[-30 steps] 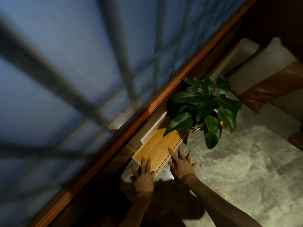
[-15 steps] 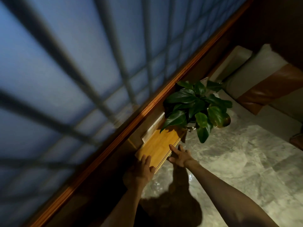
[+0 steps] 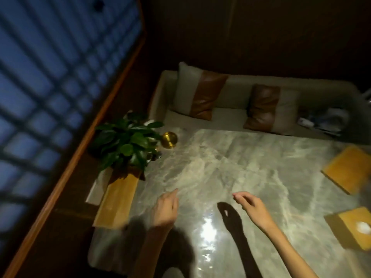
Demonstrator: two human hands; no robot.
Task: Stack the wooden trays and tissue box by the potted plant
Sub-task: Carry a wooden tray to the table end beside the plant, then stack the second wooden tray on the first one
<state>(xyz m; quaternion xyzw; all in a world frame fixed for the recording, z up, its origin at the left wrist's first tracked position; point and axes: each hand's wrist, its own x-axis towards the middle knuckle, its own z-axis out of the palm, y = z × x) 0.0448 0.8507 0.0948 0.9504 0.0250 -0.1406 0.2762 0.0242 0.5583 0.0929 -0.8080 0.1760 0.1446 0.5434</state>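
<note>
Left hand [image 3: 165,210] hovers over the marble surface [image 3: 210,163] near its left edge, back of hand toward the camera, fingers loosely curled, index tip pointing forward; grip empty, nothing between the fingers. Right hand [image 3: 252,207] hovers nearer the middle of the surface, palm turned down and leftward, thumb and forefinger tips drawn close together but holding nothing; forearm runs in from the near right corner. Both hands cast dark shadows on the surface; bright lamp glare lies between the two forearms.

Wooden tray at left [image 3: 118,199]: long, light yellow-brown, lying flat along the left edge of the surface, far end tucked under the leaves of the potted plant [image 3: 125,143]; a pale flat slab [image 3: 98,187] shows just beside it on the wall side, identity unclear. Second wooden tray [image 3: 347,169]: flat, near the right edge of the surface, well apart from the hands, edges blurred. Tissue box [image 3: 353,229]: wooden, at the near right edge, white tissue showing at the top opening.

Potted plant stands at the far left corner of the surface, broad dark green leaves; pot hidden by foliage. Brass-coloured round object [image 3: 169,139] just beside the plant, toward the far edge. Beyond the far edge, a pale sofa [image 3: 230,119] with two cushions, each part brown and part cream. Wood-framed lattice window [image 3: 46,87] along the left, blue light behind it. Frame motion-blurred throughout.
</note>
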